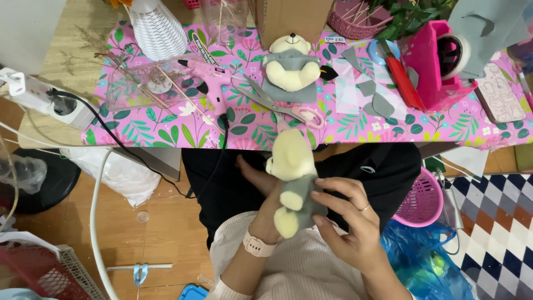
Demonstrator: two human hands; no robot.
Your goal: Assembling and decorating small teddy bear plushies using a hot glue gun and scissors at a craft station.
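You hold a small cream plush bear [291, 178] in a grey garment above your lap, just below the edge of the desk [166, 125]. Your right hand [347, 219] is closed on the bear's side, fingers pressing the grey cloth. Your left hand [272, 208] is mostly hidden behind the toy; it seems to grip it from the back. On the desk lie a second bear [291, 64], scissors [277, 103] and a pink glue gun [208, 75].
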